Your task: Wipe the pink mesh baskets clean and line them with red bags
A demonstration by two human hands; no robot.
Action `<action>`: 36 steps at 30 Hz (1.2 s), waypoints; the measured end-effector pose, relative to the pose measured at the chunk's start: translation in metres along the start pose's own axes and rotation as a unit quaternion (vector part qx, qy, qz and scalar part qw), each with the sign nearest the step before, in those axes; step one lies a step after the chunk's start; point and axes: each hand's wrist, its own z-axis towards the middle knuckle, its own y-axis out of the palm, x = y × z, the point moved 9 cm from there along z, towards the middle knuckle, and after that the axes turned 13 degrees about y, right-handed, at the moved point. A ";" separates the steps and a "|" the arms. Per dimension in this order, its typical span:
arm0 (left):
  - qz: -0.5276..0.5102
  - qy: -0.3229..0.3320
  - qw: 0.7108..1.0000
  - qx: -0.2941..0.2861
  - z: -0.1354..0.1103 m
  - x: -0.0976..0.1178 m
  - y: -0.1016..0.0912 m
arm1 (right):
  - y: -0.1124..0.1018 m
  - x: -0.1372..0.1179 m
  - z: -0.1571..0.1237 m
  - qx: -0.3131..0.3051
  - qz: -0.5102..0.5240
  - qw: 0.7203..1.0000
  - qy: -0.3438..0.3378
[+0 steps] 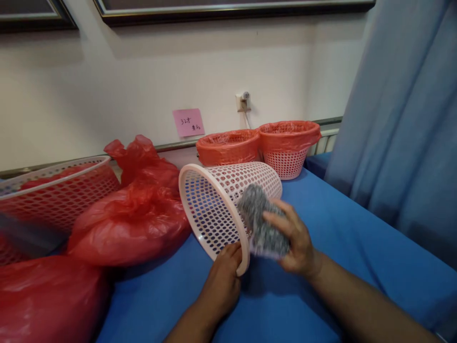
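Note:
A pale pink perforated basket lies on its side on the blue table, its mouth facing left and toward me. My left hand grips the basket's lower rim, fingers closed on the edge. My right hand is closed on a grey cloth and presses it against the basket's outer wall.
Red plastic bags lie left of the basket, another at the front left. A larger basket stands at far left. Two baskets lined with red bags stand by the wall. A blue curtain hangs right.

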 end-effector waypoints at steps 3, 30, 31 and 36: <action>-0.009 0.000 1.000 -0.001 0.003 0.002 -0.002 | 0.006 -0.023 -0.009 -0.021 0.015 0.998 -0.055; -0.116 0.030 0.986 0.113 -0.005 0.024 -0.022 | 0.007 -0.032 -0.004 -0.028 0.001 0.995 -0.095; -0.104 0.023 0.988 0.111 -0.006 0.022 -0.023 | 0.005 -0.020 0.000 -0.015 -0.011 0.998 -0.064; -0.063 0.008 0.996 0.065 -0.003 0.021 -0.021 | -0.037 0.100 0.015 0.150 -0.091 0.955 0.241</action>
